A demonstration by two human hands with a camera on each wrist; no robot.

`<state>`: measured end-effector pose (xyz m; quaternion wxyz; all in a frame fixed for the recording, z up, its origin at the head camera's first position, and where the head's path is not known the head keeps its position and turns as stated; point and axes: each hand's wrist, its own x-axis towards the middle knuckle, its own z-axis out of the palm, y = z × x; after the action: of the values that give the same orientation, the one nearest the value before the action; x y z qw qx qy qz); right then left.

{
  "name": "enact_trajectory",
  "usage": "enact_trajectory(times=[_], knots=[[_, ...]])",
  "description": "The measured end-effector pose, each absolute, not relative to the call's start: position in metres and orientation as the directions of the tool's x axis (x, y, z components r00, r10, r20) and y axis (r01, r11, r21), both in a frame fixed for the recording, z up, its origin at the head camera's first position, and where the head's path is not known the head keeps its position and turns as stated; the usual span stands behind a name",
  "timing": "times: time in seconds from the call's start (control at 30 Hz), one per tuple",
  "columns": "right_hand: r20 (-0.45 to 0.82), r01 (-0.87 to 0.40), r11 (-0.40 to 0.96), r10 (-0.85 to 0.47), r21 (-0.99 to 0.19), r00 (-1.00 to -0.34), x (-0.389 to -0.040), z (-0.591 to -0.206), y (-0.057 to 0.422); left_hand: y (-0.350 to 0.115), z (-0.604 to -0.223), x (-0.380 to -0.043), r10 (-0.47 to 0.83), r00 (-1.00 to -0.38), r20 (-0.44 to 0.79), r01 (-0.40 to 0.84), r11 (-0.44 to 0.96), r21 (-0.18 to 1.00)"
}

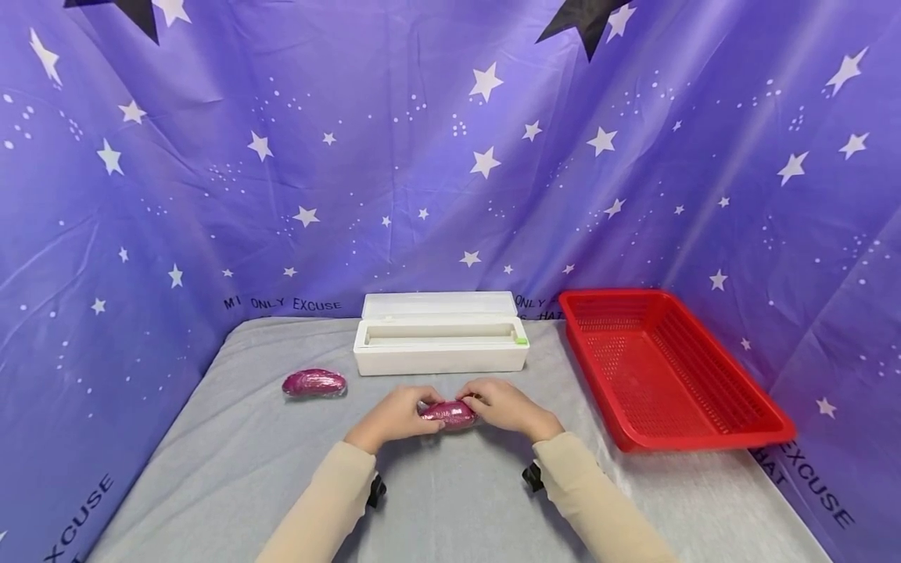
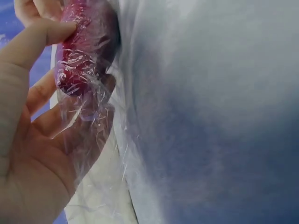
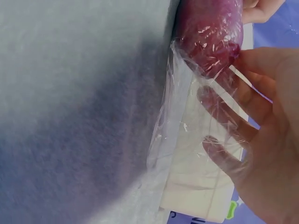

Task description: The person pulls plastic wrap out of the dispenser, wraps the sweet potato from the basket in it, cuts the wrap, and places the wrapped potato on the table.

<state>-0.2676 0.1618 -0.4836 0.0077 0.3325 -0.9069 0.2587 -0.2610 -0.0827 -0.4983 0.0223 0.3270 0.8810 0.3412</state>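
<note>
A purple-red sweet potato in clear cling film lies crosswise between both hands, low over the cloth in front of the white box. My left hand holds its left end, with the thumb pressed on the film-covered skin and the other fingers behind and beneath. At the opposite end, my right hand pinches the tip, its remaining fingers spread behind the film. Loose cling film trails past the sweet potato's end across the right fingers. More slack film hangs over the left fingers and palm.
Behind the hands stands a white cling film dispenser, its lid raised and a green slider at the right. Another wrapped sweet potato lies left on the grey cloth. A red basket sits at the right.
</note>
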Motion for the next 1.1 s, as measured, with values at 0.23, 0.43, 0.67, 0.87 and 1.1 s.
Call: enact_trajectory(times=[0.23,0.43,0.67,0.87,1.1], knots=[[0.156,-0.618,0.657,-0.621,-0.432,-0.768,-0.268,-0.482,0.163,-0.088,-0.493,-0.276,0.603,-0.794,0.078,0.476,0.537,0.696],[0.101,-0.595,0.663,-0.625,-0.453,-0.774,-0.272,-0.482,0.161,-0.094,-0.490,-0.287,0.606,-0.794,-0.053,0.376,0.557,0.741],[0.038,-0.569,0.647,-0.643,-0.507,-0.765,-0.282,-0.482,0.161,-0.096,-0.483,-0.295,0.615,-0.778,-0.131,0.335,0.581,0.742],[-0.045,-0.481,0.652,-0.619,-0.586,-0.784,-0.290,-0.482,0.162,-0.095,-0.482,-0.299,0.586,-0.803,-0.109,0.329,0.588,0.739],[-0.070,-0.413,0.628,-0.598,-0.660,-0.798,-0.296,-0.483,0.159,-0.095,-0.487,-0.303,0.537,-0.834,-0.127,0.303,0.638,0.708]])
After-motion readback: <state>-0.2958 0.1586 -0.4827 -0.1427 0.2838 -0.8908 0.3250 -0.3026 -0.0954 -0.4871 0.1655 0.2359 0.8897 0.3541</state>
